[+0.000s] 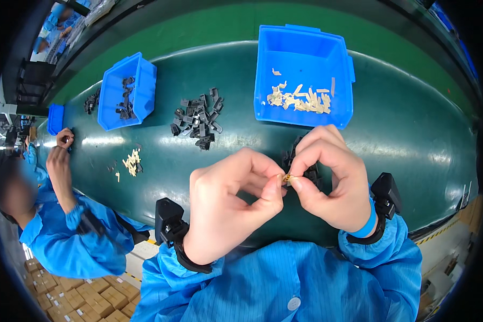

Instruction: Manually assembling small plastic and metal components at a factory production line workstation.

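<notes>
Thumb and forefinger of my left hand pinch a tiny yellowish-brown piece. My right hand grips the same piece from the other side, so the fingertips of both hands nearly meet. Its exact kind is too small to make out. Just beyond my fingers lies a pile of black plastic parts, partly hidden by my hands. Past it stands a large blue bin with cream-coloured strips on its bottom.
Loose black parts lie on the green table left of the bin. Farther left are small cream pieces and a second blue bin holding black parts. A co-worker in blue works at my left. Cardboard boxes stand below.
</notes>
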`<state>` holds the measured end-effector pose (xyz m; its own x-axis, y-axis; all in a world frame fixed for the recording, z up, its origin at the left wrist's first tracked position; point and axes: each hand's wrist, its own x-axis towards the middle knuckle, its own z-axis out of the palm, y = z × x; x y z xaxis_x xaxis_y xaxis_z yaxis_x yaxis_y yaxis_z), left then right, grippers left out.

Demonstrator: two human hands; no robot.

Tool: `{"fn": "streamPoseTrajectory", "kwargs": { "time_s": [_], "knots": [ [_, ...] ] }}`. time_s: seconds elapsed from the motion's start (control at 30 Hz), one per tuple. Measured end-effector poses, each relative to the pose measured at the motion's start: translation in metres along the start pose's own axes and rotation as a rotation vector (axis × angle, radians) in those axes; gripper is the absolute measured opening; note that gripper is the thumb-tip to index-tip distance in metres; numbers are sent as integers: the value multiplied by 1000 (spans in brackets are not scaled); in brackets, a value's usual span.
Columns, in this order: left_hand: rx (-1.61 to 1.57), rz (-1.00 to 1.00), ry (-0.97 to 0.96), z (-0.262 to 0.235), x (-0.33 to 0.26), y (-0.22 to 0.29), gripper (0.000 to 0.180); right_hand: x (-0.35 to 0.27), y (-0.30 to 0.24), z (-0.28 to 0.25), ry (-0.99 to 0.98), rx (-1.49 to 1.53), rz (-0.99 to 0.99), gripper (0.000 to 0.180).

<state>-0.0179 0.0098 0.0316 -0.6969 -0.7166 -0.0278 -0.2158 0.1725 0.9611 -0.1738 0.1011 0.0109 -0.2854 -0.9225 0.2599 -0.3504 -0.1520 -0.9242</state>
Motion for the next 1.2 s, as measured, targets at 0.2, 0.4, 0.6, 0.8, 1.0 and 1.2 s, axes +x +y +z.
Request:
{"fn": "streamPoseTrajectory", "kwargs": {
  "time_s": [0.2,0.4,0.6,0.8,1.0,1.2],
  "knots": [
    [-102,-89,-64,-2,21,30,7,-1,3,-13,62,137,65,13],
    [164,107,-111,10,21,37,10,-1,4,-18,169,77,30,12],
    [211,115,-70,15,19,36,11,-2,1,-18,142,50,29,10],
    [309,197,-58,15,22,33,10,-2,2,-16,132,23,7,10],
    [367,250,-70,11,24,31,10,0,2,-15,140,-3,-4,14],
    [404,318,-85,9,27,28,13,0,2,-17,121,-11,-3,14]
  ]
}}
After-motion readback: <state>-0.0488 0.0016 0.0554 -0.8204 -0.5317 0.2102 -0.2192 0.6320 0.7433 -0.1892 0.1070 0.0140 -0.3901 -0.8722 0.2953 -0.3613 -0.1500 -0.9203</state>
